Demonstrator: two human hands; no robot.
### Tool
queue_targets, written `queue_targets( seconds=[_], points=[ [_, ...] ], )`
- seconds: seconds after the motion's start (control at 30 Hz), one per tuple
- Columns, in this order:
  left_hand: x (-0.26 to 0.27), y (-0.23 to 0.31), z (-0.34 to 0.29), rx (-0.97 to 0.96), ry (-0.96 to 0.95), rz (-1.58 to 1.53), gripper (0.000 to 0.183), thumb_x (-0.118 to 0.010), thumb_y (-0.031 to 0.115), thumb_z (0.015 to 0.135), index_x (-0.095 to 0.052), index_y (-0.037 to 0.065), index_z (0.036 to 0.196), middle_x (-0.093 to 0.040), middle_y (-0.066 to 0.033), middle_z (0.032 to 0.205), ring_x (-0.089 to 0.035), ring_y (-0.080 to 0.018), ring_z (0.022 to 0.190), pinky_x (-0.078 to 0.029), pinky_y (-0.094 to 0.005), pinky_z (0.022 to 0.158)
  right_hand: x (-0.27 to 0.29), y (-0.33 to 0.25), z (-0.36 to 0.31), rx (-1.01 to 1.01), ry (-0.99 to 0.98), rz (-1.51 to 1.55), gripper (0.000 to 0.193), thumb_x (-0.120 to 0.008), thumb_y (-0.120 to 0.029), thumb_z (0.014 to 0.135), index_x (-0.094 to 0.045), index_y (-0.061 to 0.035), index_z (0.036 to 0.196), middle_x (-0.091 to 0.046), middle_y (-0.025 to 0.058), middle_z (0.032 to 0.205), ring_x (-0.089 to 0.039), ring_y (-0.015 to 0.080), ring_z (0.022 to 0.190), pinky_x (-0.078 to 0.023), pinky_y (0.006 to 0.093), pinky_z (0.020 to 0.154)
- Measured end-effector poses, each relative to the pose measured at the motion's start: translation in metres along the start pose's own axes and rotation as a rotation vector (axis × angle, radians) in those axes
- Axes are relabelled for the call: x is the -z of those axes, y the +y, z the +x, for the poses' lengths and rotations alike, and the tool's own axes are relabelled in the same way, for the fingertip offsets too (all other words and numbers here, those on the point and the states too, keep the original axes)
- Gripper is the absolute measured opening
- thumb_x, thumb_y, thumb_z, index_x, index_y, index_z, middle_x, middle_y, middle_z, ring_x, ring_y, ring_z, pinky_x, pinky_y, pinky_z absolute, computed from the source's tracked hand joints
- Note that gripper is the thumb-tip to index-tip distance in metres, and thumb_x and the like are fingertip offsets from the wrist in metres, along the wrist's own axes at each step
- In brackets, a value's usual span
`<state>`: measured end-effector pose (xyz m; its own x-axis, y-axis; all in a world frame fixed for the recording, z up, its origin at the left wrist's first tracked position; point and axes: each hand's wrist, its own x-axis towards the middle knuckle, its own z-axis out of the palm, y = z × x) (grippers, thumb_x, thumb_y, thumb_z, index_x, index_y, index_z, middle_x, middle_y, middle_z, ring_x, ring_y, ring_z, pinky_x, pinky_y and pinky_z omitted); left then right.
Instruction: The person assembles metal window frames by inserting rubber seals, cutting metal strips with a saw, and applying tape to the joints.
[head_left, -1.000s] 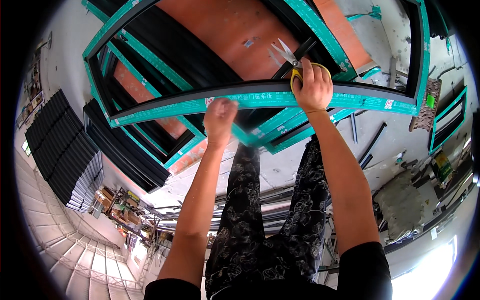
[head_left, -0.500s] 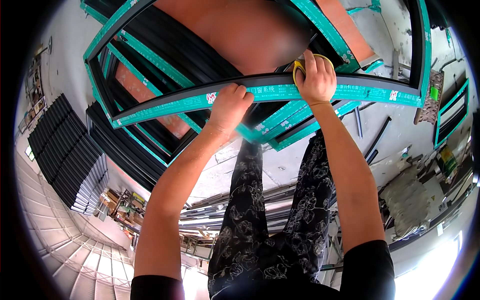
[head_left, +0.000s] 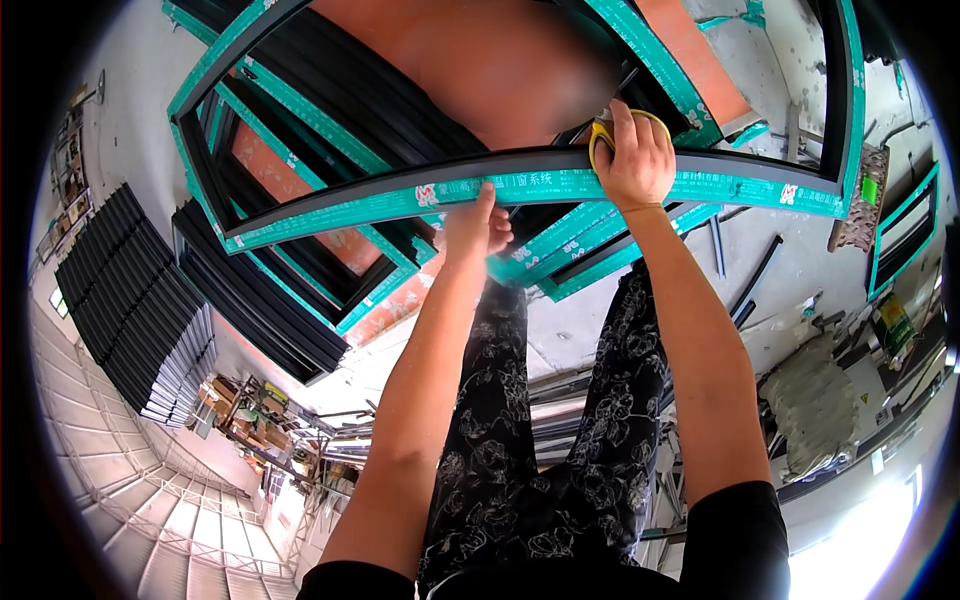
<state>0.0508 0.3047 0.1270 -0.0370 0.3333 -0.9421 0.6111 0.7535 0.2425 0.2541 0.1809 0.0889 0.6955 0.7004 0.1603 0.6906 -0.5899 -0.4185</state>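
A large window frame (head_left: pixel 375 198), dark grey with green printed protective film on its face, lies across in front of me. My right hand (head_left: pixel 638 165) is closed around yellow-handled scissors (head_left: pixel 601 150) and rests on the frame's near bar; the blades are hidden. Just below the same bar, left of the middle, is my left hand (head_left: pixel 472 232). Its thumb points up against the green film, while the other fingers are curled and smeared by motion. Whether they hold anything is unclear.
More green-filmed frames (head_left: pixel 590 235) lie under the large one. Stacked black profiles (head_left: pixel 135 300) stand at the left. A smaller frame (head_left: pixel 903 228) leans at the right, near a brown perforated block (head_left: pixel 858 205). Loose bars (head_left: pixel 755 280) lie on the floor.
My left hand has come off the bar's top edge and moved down and slightly right, to its lower edge. The right hand with the scissors has hardly moved.
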Motion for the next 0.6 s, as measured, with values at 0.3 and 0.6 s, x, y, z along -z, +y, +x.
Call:
queue_targets(
  seconds=[0.3,0.6],
  points=[
    [-0.008,-0.003,0.0,-0.039,-0.031,-0.288,0.03,-0.068,0.03,0.092,-0.058,0.008,0.073,-0.05,0.0009,0.059,-0.044,-0.0097,0.047,-0.033,-0.0229,0.042,0.001,0.005,-0.001,-0.002,0.001,-0.015,0.051,-0.068,-0.021,0.073,-0.059,-0.0111,0.122,-0.063,0.0082,0.096,-0.061,0.0295,0.09,-0.051,0.0405,0.08],
    [-0.02,0.001,-0.015,-0.21,-0.058,-0.444,0.032,-0.062,0.019,0.09,-0.046,0.012,0.062,-0.033,0.0027,0.048,-0.034,-0.0107,0.041,-0.026,-0.0257,0.041,-0.001,0.004,0.002,0.0,0.003,0.017,0.049,-0.068,-0.022,0.073,-0.059,-0.0097,0.12,-0.062,0.0092,0.094,-0.061,0.0309,0.087,-0.051,0.0408,0.079]
  ],
)
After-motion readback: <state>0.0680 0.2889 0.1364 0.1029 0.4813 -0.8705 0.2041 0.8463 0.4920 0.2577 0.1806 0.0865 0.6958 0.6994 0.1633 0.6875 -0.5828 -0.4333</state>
